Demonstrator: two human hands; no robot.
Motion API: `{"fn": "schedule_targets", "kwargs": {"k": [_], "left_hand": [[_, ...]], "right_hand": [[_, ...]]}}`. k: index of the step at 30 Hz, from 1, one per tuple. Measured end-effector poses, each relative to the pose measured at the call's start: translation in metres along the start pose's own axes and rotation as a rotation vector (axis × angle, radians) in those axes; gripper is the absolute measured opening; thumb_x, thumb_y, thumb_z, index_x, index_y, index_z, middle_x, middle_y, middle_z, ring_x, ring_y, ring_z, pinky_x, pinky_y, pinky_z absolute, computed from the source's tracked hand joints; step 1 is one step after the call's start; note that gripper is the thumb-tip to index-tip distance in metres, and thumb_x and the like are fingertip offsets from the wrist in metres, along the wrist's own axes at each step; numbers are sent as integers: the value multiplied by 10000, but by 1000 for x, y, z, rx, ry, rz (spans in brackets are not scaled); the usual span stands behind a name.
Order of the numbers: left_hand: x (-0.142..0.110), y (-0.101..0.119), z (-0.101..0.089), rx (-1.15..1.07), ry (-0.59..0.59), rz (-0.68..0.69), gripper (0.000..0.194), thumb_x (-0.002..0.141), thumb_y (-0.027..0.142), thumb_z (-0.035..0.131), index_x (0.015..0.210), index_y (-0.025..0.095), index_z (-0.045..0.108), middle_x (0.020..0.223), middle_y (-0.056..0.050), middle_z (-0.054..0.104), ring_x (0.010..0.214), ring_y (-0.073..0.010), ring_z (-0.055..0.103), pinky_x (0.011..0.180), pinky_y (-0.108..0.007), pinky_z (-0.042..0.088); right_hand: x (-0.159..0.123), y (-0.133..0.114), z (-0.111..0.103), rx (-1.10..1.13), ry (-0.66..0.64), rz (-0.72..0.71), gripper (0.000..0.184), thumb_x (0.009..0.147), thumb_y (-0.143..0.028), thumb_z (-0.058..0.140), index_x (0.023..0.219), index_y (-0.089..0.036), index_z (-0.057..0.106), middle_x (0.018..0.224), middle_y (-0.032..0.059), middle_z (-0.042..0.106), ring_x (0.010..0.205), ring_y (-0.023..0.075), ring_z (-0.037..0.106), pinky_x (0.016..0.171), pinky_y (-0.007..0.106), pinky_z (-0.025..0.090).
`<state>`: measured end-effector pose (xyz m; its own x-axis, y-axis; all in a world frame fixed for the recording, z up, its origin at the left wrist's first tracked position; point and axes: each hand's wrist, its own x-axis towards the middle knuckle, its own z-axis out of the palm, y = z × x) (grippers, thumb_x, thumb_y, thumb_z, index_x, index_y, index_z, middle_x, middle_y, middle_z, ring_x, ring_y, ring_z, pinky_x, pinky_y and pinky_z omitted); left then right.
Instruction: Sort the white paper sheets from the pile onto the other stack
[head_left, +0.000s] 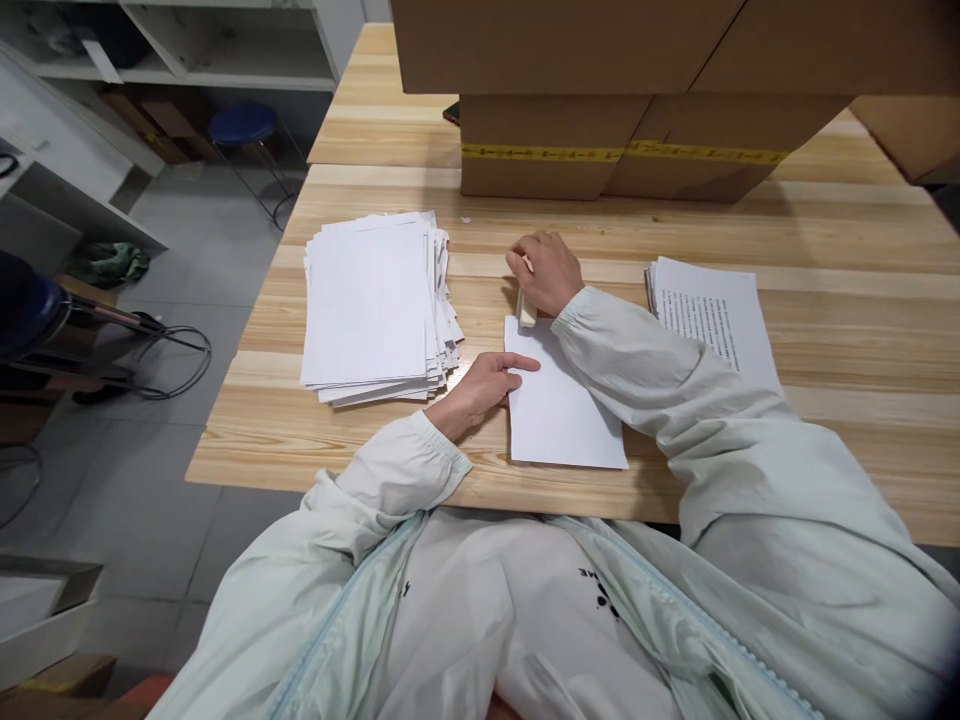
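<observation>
A blank white sheet lies on the wooden table in front of me. My right hand is closed around a small pale stamp-like block, which stands on the sheet's top left corner. My left hand rests on the table at the sheet's left edge, with its index finger stretched onto the paper and its other fingers curled. It holds nothing. An untidy stack of blank sheets lies to the left. A smaller pile of printed sheets lies to the right, partly behind my right sleeve.
Large cardboard boxes with yellow tape stand at the back of the table. A blue stool, white shelving and cables are on the grey floor to the left. The table's near edge runs just before my chest.
</observation>
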<state>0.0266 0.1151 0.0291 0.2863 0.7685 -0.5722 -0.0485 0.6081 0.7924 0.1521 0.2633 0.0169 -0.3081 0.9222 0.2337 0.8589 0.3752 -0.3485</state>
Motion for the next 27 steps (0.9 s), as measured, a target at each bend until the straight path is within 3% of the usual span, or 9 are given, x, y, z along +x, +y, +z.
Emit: {"fn": "schedule_targets", "kwargs": {"k": [5,10,13,16,18,19,22,25,27], "left_hand": [[1,1,0,-1,7,-16,388,730,-66,487,1026,57,706,559,35,558,465,-62,480,496,-190,351],[4,0,1,-30,22,-16,421,711,-83,479,1035,59,708,587,25,580,491,-66,512,501,-186,381],[0,0,3,-45,24,-29,402,716,-81,484,1021,58,706,565,33,557,468,-55,482,483,-180,362],[-13,-7,5,-89,-51,-76,360,749,-44,513,1037,62,701,560,36,544,460,-50,463,476,-178,346],[-27,-15,6,-118,-112,-81,344,771,-6,538,1062,80,700,575,40,543,473,-50,458,489,-180,350],[-35,-19,6,-123,-130,-61,335,783,15,547,1071,93,700,578,44,538,482,-51,452,499,-182,352],[-59,-31,7,-37,-96,107,289,854,109,541,1087,130,711,596,37,546,514,-68,436,524,-198,351],[-72,-35,8,160,44,391,293,918,181,503,1095,171,737,778,-15,678,554,-80,439,543,-222,358],[-73,-34,9,265,110,546,306,932,186,491,1099,201,747,953,-35,733,620,-94,506,599,-233,411]], "right_hand": [[2,0,27,-16,21,-65,407,1027,-323,279,1068,-179,658,1157,139,643,1135,302,494,1008,480,398],[-6,-11,29,-83,8,-71,419,1034,-309,253,1197,-179,616,1287,150,615,1249,323,460,1046,511,365],[-3,-15,15,-78,54,-64,403,1028,-342,309,1277,-173,576,1348,154,595,1266,327,475,1054,513,374],[-19,-14,-26,-26,148,-84,361,1005,-378,400,1218,-172,605,1290,154,636,1224,306,533,1052,494,407],[-54,-9,-66,29,208,-75,286,977,-384,470,1043,-189,668,1110,124,704,1078,266,615,981,437,471],[-79,-6,-87,63,241,-33,270,968,-390,487,919,-210,683,959,90,720,926,231,646,871,391,511],[-171,8,-131,119,285,265,420,946,-441,507,607,-229,632,541,11,593,525,164,559,596,338,478],[-251,19,-130,292,235,671,459,936,-572,453,732,-256,717,658,45,689,596,217,649,582,377,510],[-280,17,-108,613,197,754,460,891,-669,460,951,-301,730,853,65,748,751,257,706,633,410,552]]}}
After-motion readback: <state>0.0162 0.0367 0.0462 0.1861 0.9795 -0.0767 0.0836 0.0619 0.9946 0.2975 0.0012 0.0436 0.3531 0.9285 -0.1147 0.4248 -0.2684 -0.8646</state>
